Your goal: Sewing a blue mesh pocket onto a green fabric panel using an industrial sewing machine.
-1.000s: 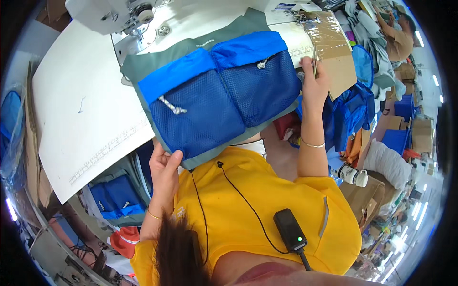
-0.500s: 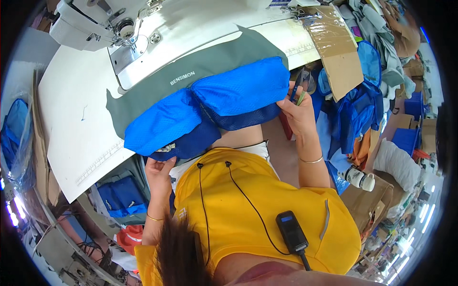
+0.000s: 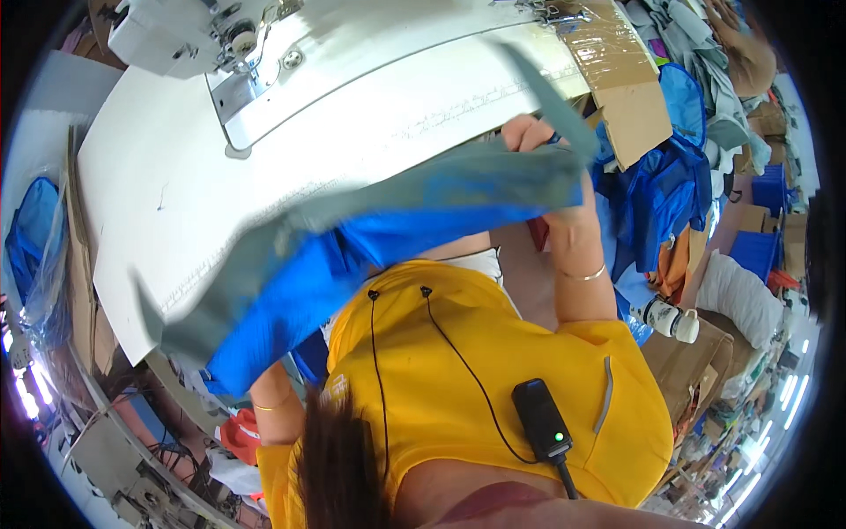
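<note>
A sewn grey-green and blue fabric panel [image 3: 352,216] hangs tilted between my hands, above my lap and the table's front edge, blurred by motion. My right hand [image 3: 527,134] is closed over its right end, knuckles up at the grey-green edge. A small dark blue thing [image 3: 554,138] shows at those fingers, too little seen to name. My left hand [image 3: 271,379] is under the panel's lower left end; only the wrist side shows, and the cloth covers its fingers. Behind the panel stands the white sewing table [image 3: 159,176] with printed ruler marks.
The sewing machine head [image 3: 167,37] and its metal needle plate [image 3: 233,97] are at the back left. A taped cardboard flap [image 3: 630,106] juts from the right table edge, beside blue bags [image 3: 661,194]. Metal tools [image 3: 560,13] lie at the back. A white bottle [image 3: 670,321] stands right.
The panel has been lifted and tilted, its left end swinging down and left. Its blue pouches now face down and the grey-green side shows more. My right hand has moved up and away from me.
</note>
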A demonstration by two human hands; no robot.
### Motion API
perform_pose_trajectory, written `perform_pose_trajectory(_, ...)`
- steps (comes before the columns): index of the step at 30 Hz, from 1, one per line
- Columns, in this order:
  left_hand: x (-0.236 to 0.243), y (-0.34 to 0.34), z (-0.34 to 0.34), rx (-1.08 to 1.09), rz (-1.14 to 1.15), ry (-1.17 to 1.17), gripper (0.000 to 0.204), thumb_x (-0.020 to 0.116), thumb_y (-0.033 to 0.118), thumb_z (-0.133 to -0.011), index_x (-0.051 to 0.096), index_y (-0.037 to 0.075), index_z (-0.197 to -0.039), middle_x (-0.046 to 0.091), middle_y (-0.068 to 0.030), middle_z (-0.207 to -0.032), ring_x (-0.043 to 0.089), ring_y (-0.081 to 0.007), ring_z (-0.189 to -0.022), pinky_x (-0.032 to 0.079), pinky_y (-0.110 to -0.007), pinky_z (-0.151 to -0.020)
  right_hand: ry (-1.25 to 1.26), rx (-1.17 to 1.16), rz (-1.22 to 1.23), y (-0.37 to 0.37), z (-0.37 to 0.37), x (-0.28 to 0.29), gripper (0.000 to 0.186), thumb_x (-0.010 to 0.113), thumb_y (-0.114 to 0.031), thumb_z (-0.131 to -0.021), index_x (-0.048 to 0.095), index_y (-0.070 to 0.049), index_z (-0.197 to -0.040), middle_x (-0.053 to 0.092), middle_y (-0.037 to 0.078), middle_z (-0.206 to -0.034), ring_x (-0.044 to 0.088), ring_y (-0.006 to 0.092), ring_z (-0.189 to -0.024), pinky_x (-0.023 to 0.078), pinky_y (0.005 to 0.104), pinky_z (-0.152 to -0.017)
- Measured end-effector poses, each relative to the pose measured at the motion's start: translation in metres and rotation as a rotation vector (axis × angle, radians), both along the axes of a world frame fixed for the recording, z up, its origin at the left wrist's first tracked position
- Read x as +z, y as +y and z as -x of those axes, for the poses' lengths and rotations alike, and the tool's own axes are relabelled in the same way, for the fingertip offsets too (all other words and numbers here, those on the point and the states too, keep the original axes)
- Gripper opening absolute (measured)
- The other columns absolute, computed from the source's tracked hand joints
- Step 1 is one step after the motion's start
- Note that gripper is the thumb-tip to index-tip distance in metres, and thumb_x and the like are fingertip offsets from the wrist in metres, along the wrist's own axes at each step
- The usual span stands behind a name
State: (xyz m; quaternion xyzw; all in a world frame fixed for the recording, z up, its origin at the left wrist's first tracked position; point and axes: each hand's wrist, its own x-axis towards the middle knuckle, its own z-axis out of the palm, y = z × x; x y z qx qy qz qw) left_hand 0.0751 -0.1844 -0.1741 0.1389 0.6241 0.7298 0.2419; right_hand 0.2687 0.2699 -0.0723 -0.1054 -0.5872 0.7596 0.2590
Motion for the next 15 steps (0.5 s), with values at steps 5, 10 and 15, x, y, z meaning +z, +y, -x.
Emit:
perform_pose_trajectory(5, 0.107, 0.053, 0.017, -0.075, -0.202, 0.658, 0.013, 0.068, 0.011, -0.095, 0.057, 0.003, -0.092, 0.059, -0.0318, -0.131, 0.057, -0.0426, -0.129, 0.051, -0.053, -0.103, 0.358, 0.261, 0.224, -0.012, 0.022, 0.027, 0.006, 0.062, -0.007, -0.098, 0.062, -0.005, -0.092, 0.056, 0.013, -0.111, 0.056, 0.0163, -0.094, 0.049, 0.0262, -0.084)
perform_pose_trajectory(10, 0.155, 0.075, 0.006, 0.375, -0.034, 0.555, 0.016, 0.059, 0.004, -0.09, 0.051, 0.011, -0.077, 0.045, -0.0186, -0.148, 0.056, -0.0353, -0.129, 0.05, -0.055, -0.108, 0.283, 0.33, -0.069, -0.007, 0.043, 0.026, 0.017, 0.078, 0.001, -0.081, 0.063, -0.006, -0.083, 0.064, 0.016, -0.111, 0.06, 0.0204, -0.101, 0.051, 0.0317, -0.089)
perform_pose_trajectory(15, 0.149, 0.09, 0.026, 0.437, -0.189, 0.597, 0.026, 0.059, 0.005, -0.091, 0.053, 0.011, -0.066, 0.047, -0.0155, -0.147, 0.053, -0.0303, -0.13, 0.051, -0.051, -0.107, 0.24, 0.191, -0.211, -0.01, 0.032, 0.026, 0.018, 0.077, 0.002, -0.079, 0.062, -0.006, -0.08, 0.064, 0.015, -0.11, 0.06, 0.0219, -0.099, 0.051, 0.0331, -0.089)
